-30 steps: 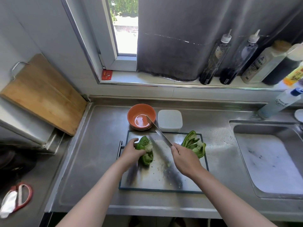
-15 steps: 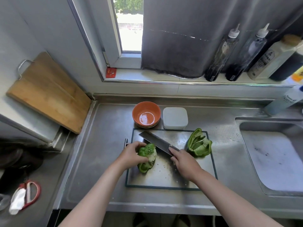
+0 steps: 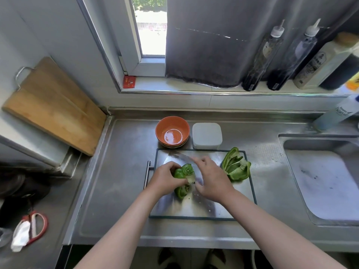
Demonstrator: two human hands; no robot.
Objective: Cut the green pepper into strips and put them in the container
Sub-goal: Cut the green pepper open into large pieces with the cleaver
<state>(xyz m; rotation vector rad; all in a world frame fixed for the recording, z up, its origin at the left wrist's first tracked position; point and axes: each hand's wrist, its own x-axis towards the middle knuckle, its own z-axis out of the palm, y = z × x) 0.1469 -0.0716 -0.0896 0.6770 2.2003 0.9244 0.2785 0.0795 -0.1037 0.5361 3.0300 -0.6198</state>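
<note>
Pepper status: two halves, both on the steel board (image 3: 194, 208), no strips cut yet. Your left hand (image 3: 166, 178) is curled over the stem half (image 3: 184, 172) at the board's middle, pinning it so it cannot roll on the slick metal. Your right hand (image 3: 212, 182) is clenched round the knife (image 3: 179, 156). The handle is hidden under the palm, and the blade runs away to the far left, just behind the stem half. The blade is blurred, so I cannot tell whether the edge touches flesh.

Judged step: trimming out stem and seed core, since pale core shows at the cut face between your hands.

Open half (image 3: 236, 168) lies parked at the board's right side, apart from the blade, cavity up. Container (image 3: 206, 134) stands just beyond the far rim, lid on, beside the orange bowl (image 3: 172, 133). It is near enough for transfer, but the lid must come off first.

Risk: your left fingertips sit near the blade's line, so keep them tucked.
</note>
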